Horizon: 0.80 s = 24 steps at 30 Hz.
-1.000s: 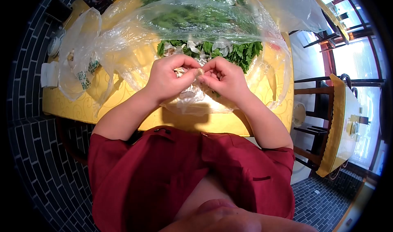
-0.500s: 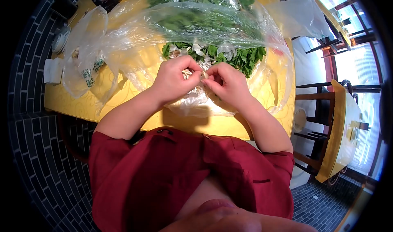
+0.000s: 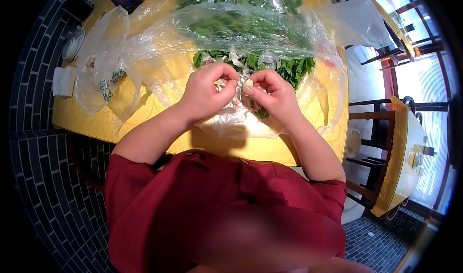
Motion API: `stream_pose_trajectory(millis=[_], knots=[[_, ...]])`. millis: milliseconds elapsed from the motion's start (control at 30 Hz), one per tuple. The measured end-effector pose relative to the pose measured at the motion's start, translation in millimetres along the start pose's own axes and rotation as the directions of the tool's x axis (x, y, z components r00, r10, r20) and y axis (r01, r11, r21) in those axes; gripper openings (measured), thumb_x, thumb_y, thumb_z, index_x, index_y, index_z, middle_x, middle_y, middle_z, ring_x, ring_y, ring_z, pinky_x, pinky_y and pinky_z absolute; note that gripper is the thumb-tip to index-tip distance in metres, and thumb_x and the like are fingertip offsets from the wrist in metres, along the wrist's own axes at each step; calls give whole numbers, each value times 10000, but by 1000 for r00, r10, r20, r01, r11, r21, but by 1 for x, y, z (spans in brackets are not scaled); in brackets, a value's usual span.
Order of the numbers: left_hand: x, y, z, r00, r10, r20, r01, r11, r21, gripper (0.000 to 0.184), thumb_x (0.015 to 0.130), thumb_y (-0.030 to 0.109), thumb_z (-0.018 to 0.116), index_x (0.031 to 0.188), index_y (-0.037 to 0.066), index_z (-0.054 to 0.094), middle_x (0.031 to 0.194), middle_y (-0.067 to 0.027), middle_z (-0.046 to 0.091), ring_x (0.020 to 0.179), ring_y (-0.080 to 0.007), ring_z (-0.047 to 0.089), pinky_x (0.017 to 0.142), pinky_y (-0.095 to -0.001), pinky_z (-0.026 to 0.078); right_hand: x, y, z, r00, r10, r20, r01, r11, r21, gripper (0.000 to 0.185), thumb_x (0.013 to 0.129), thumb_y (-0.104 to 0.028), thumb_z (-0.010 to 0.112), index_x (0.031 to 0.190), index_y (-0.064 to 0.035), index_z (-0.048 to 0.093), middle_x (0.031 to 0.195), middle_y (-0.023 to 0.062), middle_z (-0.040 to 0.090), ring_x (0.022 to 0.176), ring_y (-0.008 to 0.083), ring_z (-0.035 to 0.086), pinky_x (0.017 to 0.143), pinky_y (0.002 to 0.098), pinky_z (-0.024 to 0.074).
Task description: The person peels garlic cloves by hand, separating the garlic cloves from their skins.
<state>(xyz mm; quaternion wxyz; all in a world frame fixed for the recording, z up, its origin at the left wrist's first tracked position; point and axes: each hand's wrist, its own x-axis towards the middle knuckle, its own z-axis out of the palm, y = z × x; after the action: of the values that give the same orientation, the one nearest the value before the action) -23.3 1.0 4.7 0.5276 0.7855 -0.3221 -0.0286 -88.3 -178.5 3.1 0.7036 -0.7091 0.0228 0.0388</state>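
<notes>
Between the thumb and fingers of my right hand (image 3: 273, 93) is a pale garlic clove (image 3: 247, 85). My left hand (image 3: 211, 88) is closed in a pinch just to its left, a small gap away; a pale bit shows inside its curled fingers, too small to name. Under and beyond both hands lie white papery skins (image 3: 230, 116) on clear plastic. Green leafy stalks (image 3: 294, 70) stick out of a large clear plastic bag (image 3: 241, 29) just past my hands.
A yellow-covered table (image 3: 96, 123) carries everything. At the left are a second clear bag (image 3: 99, 70), a white box (image 3: 63, 82) and stacked dishes (image 3: 72, 45). A whitish bag (image 3: 354, 22) lies at the back right. Another table (image 3: 402, 152) with chairs stands at the right.
My hands have moved slightly apart. The clove, earlier between both hands' fingertips, now shows in my right hand alone.
</notes>
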Motion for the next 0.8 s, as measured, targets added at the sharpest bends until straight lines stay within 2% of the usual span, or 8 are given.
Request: stream_pose_trajectory(millis=[167,233,267,367,467,567,633,800], knots=[[2,-4,-3,997,-50,-62,48,998,-45,86,751,0,594,836,17,596,791,-41,597,736,-128,575,684,-250,466,1,-1,0,998,57,37,-64,968,243,134,859,-66,616,947,-3,537,762,19,572,599,43,489,521,183,397],[4,-4,-4,994,-14,-107,13,1000,-7,79,744,15,590,820,31,598,769,-65,596,715,-180,589,650,-277,468,2,2,-1,997,60,38,-69,949,306,142,861,-64,612,964,4,542,769,17,571,601,41,487,526,181,400],[5,-5,-4,992,6,-127,-4,1000,10,75,740,22,589,813,39,599,759,-77,596,704,-206,596,633,-291,470,3,2,-1,998,54,38,-62,953,296,153,860,-63,612,979,7,544,773,16,572,602,41,487,529,182,401],[7,-8,-5,981,160,-106,-149,984,102,96,754,-32,559,828,9,604,814,-49,610,747,-134,587,688,-249,473,2,2,-2,998,44,33,-51,962,269,184,858,-60,613,1015,10,549,782,11,575,606,41,487,536,183,404],[6,-10,-10,987,161,4,-161,985,60,97,766,-29,571,840,5,623,826,-55,620,758,-132,587,677,-241,471,2,2,-1,998,52,29,-58,969,242,198,854,-65,619,1028,4,555,786,5,579,614,38,490,542,184,408],[3,-2,-5,999,-51,-17,47,985,-166,87,773,2,615,855,4,645,834,-60,629,757,-126,581,673,-249,468,2,2,0,999,47,24,-50,986,160,198,854,-70,621,1030,-7,556,827,24,603,627,38,501,541,181,413],[3,-2,-8,999,-14,32,18,990,-140,95,775,27,640,866,2,652,832,-59,630,753,-118,579,676,-253,465,1,4,-2,999,27,34,-30,996,82,206,862,-67,612,1049,-10,546,904,62,642,637,44,515,540,177,421],[3,2,-8,996,-19,84,30,991,-129,116,761,90,676,855,22,665,806,-73,645,732,-146,611,672,-266,480,-1,3,1,999,-48,2,48,995,-83,236,850,-84,635,1064,-14,564,886,22,622,688,43,541,576,179,443]])
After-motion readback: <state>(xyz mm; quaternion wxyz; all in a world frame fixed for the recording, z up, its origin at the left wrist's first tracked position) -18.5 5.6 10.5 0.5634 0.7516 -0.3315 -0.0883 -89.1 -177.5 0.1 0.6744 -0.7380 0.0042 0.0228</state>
